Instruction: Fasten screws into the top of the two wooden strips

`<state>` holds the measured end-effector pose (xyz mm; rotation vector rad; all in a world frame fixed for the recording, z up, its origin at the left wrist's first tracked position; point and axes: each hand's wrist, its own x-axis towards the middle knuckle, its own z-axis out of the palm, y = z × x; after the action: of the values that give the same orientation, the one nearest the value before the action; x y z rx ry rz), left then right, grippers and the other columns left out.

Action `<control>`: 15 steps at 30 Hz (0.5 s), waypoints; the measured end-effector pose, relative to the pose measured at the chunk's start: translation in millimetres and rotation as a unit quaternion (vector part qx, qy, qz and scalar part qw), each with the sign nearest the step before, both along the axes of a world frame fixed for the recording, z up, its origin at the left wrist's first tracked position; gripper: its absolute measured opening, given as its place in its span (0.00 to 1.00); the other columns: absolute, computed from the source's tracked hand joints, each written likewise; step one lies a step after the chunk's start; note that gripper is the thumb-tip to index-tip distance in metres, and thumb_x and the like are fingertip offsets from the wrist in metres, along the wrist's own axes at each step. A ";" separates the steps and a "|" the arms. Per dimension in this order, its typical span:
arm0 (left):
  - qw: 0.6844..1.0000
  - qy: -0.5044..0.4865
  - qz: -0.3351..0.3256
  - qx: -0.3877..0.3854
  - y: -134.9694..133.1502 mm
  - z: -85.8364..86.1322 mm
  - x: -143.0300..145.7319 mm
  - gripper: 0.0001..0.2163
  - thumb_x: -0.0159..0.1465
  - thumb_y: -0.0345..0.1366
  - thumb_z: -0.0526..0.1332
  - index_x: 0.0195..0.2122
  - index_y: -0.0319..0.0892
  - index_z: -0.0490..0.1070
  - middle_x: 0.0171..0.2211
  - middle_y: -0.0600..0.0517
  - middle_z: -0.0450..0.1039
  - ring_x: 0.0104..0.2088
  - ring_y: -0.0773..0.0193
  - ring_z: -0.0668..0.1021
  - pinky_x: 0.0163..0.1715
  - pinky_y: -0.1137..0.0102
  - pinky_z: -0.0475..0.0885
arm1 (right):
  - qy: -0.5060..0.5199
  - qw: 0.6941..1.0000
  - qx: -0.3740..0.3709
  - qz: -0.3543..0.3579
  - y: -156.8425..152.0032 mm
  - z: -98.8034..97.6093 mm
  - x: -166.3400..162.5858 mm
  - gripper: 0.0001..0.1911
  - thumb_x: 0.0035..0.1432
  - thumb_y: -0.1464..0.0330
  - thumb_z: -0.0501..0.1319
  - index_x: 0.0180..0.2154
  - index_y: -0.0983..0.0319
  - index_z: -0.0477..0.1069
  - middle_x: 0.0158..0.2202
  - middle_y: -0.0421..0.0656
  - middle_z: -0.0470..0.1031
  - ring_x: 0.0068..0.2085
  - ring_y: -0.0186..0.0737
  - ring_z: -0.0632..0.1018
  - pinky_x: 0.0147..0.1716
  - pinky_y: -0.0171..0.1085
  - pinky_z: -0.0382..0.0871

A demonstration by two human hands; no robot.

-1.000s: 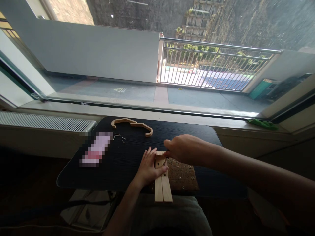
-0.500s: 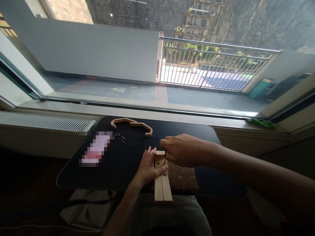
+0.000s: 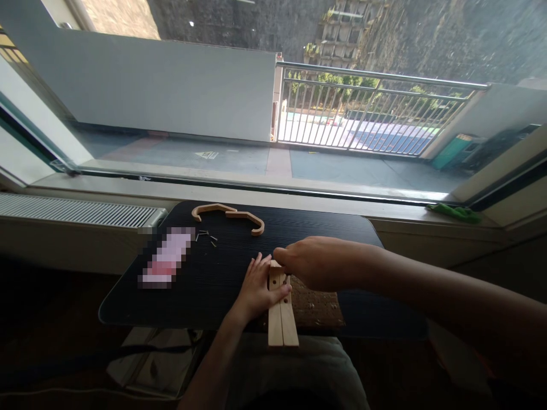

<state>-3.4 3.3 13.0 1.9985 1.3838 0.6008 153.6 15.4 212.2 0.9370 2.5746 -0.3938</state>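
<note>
Left hand: my left hand point(image 3: 256, 287) lies flat on the worktop point(image 3: 200, 296), just at 9 o'clock of the slats point(image 3: 282, 319). The thumb reaches over them and touches the wood.
Left fingers: spread and straight point(image 3: 255, 265), pointing to 12 o'clock, palm down, gripping nothing.
Right hand: my right hand point(image 3: 314, 263) comes in from 3 o'clock and sits over the far end of the slats, knuckles up.
Right fingers: curled, with the tips point(image 3: 280, 256) drawn together on the slats' 12 o'clock end. I cannot tell whether they pinch anything, as the hand hides it.
Slats: two pale wooden strips lie side by side and touching, running from 6 to 12 o'clock. Their near ends stick out past the worktop edge above my lap. Small dark holes show near the far end.
Mat: a brown cork mat point(image 3: 318, 307) touches the slats at their 3 o'clock and runs partly under my right wrist.
Curved pieces: two bent wooden pieces point(image 3: 228, 216) lie near the worktop's far edge, at 11 o'clock of the slats and well apart from them.
Screws: a few small dark screws point(image 3: 208, 236) lie loose just below the curved pieces.
Pink thing: a blurred pink item point(image 3: 167, 258) lies at 10 o'clock, left of the screws.
Cloth: a green cloth point(image 3: 455, 212) lies on the window sill at 2 o'clock.
</note>
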 end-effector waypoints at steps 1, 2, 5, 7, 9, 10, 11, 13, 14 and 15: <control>1.000 -0.001 0.000 0.002 0.0 0.0 0.0 0.29 0.56 0.46 0.67 0.57 0.43 0.67 0.62 0.41 0.66 0.67 0.41 0.61 0.67 0.46 0.48 | 0.001 1.000 -0.003 0.003 1.8 -0.8 -0.5 0.12 0.61 0.74 0.59 0.47 0.65 0.68 0.37 0.48 0.79 0.36 0.46 0.80 0.25 0.36 0.59; 1.000 -0.003 0.001 0.005 0.0 -0.1 -0.1 0.28 0.56 0.46 0.67 0.57 0.43 0.67 0.62 0.42 0.67 0.67 0.41 0.62 0.67 0.46 0.49 | 0.004 1.000 -0.001 0.003 3.2 -1.8 -0.5 0.12 0.61 0.74 0.59 0.47 0.66 0.68 0.36 0.48 0.78 0.35 0.45 0.80 0.24 0.36 0.58; 1.000 -0.008 0.008 0.017 -0.4 -1.2 -0.1 0.26 0.56 0.46 0.67 0.55 0.43 0.69 0.61 0.42 0.68 0.67 0.41 0.62 0.67 0.47 0.50 | 0.014 1.000 0.012 -0.014 4.6 -4.7 1.0 0.11 0.61 0.74 0.58 0.47 0.67 0.68 0.33 0.46 0.78 0.30 0.42 0.79 0.21 0.35 0.54; 1.000 -0.010 0.011 0.019 -0.7 -1.9 0.1 0.26 0.55 0.46 0.68 0.54 0.43 0.69 0.60 0.42 0.69 0.67 0.41 0.60 0.67 0.46 0.49 | 0.013 0.999 0.025 -0.030 3.5 -5.6 1.8 0.10 0.61 0.73 0.59 0.46 0.67 0.68 0.30 0.46 0.78 0.27 0.40 0.78 0.20 0.34 0.52; 1.000 -0.008 0.011 0.013 -1.0 -2.1 0.3 0.26 0.56 0.46 0.68 0.54 0.43 0.69 0.60 0.42 0.69 0.68 0.40 0.59 0.67 0.46 0.49 | 0.007 0.998 0.036 -0.041 2.6 -6.2 1.9 0.09 0.62 0.72 0.58 0.44 0.67 0.69 0.28 0.45 0.77 0.26 0.40 0.77 0.20 0.34 0.52; 1.000 -0.007 0.010 0.010 -1.0 -2.1 0.5 0.26 0.56 0.46 0.67 0.54 0.42 0.69 0.60 0.42 0.69 0.68 0.40 0.59 0.67 0.46 0.48 | 0.004 0.998 0.042 -0.045 2.8 -6.8 1.7 0.08 0.63 0.72 0.58 0.44 0.66 0.69 0.27 0.45 0.77 0.25 0.40 0.77 0.20 0.34 0.52; 1.000 -0.008 0.009 0.008 -1.0 -2.1 0.6 0.26 0.56 0.46 0.67 0.55 0.42 0.69 0.60 0.42 0.69 0.68 0.40 0.58 0.67 0.46 0.48 | 0.003 0.998 0.049 -0.048 3.2 -7.6 1.5 0.08 0.64 0.71 0.58 0.44 0.66 0.69 0.27 0.45 0.77 0.25 0.40 0.77 0.20 0.34 0.51; 1.000 -0.011 0.012 0.007 -1.0 -2.1 1.0 0.27 0.56 0.46 0.68 0.55 0.42 0.68 0.62 0.42 0.67 0.68 0.40 0.57 0.67 0.45 0.48 | 0.001 0.997 0.066 -0.051 4.8 -10.0 1.1 0.09 0.66 0.68 0.57 0.45 0.66 0.69 0.26 0.46 0.78 0.26 0.41 0.78 0.20 0.34 0.52; 1.000 -0.014 0.014 0.008 -1.0 -2.1 1.1 0.27 0.56 0.45 0.68 0.56 0.43 0.68 0.63 0.42 0.66 0.69 0.40 0.57 0.67 0.45 0.47 | -0.001 0.996 0.078 -0.052 5.4 -11.5 1.0 0.09 0.66 0.67 0.56 0.45 0.65 0.70 0.26 0.46 0.78 0.26 0.41 0.78 0.21 0.34 0.53; 1.000 -0.016 0.015 0.008 -1.1 -2.1 1.2 0.28 0.55 0.45 0.68 0.56 0.43 0.68 0.63 0.42 0.65 0.69 0.40 0.57 0.67 0.45 0.47 | -0.004 0.994 0.092 -0.053 5.5 -12.9 0.8 0.10 0.67 0.66 0.56 0.44 0.65 0.70 0.26 0.46 0.78 0.27 0.42 0.79 0.21 0.34 0.53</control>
<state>-2.2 2.2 10.9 1.9761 1.3968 0.6564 154.4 20.9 199.2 1.1406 2.5936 -0.1828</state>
